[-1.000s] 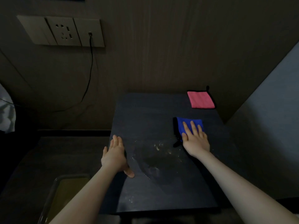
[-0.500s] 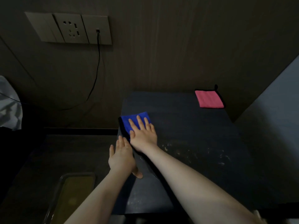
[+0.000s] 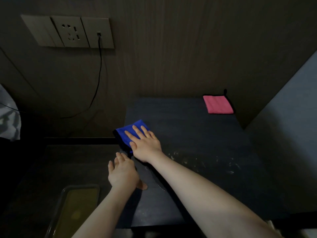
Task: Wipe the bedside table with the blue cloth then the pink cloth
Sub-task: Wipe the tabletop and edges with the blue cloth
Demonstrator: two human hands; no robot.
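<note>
The dark bedside table (image 3: 197, 133) fills the middle of the view. A folded blue cloth (image 3: 127, 134) lies at its left edge, partly overhanging. My right hand (image 3: 145, 145) presses flat on the blue cloth with straight fingers. My left hand (image 3: 122, 172) rests open against the table's left edge, thumb on the top. A folded pink cloth (image 3: 218, 104) with black trim lies at the far right corner of the table. Pale smears (image 3: 205, 162) mark the top right of my right forearm.
A wall socket panel (image 3: 68, 31) with a black cable (image 3: 97, 79) plugged in hangs at upper left. A clear tray (image 3: 75, 208) sits on a lower surface left of the table. A grey panel (image 3: 288, 134) rises on the right. White fabric (image 3: 6, 114) shows at far left.
My right hand slid the blue cloth from the table's right-middle across to its left edge, where it now overhangs slightly. The left hand stayed at the left edge.
</note>
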